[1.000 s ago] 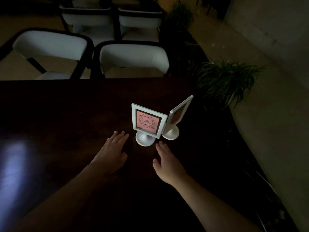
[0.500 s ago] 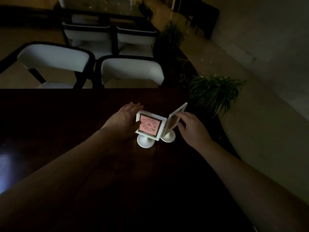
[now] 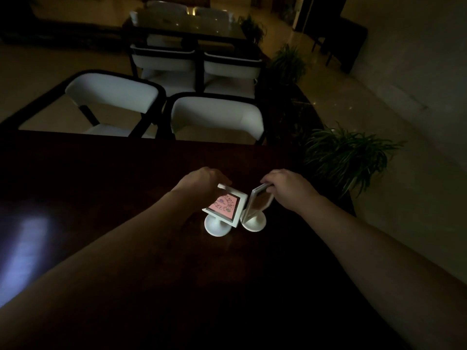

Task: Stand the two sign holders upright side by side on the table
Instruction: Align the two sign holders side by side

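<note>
Two white plastic pedestal sign holders, the pink-card one [image 3: 225,207] and its edge-on neighbour [image 3: 256,205], are gripped at their top edges by the left hand [image 3: 199,184] and right hand [image 3: 288,186] on the dark wooden table [image 3: 126,198]; both are judged light, rigid, top-heavy.

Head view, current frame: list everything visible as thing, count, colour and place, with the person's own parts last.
Sign holders: two, white, round bases side by side on the table; left one shows a pink insert.
Table: one, dark, foreground.
Chairs: four visible, white with dark frames, beyond the table.
Far table: one, dark, background.
Plants: three, green, along the right.
Left hand: on the left holder's frame.
Right hand: on the right holder's top.
</note>
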